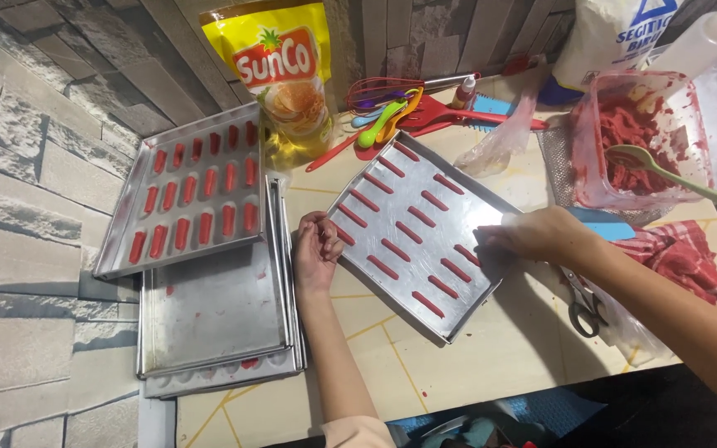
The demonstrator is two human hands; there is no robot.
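Left hand point(317, 249) curled, fingertips pinching the near-left rim of the metal baking tray point(475, 217). Right hand point(529, 236) lies flat on the tray's right edge, fingers together. Tray sits between both hands, carrying rows of red dough strips point(393, 227). Beyond the right hand: plastic tub of red dough point(636, 133); scissors point(582, 303) beside the right forearm.

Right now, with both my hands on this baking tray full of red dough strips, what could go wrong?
The baking tray sits askew with one corner near the table's front edge, so a push might slide it off. Your right hand rests among the red dough strips and may smear them. Your left hand grips the rim right beside the stacked trays, which a nudge could knock.
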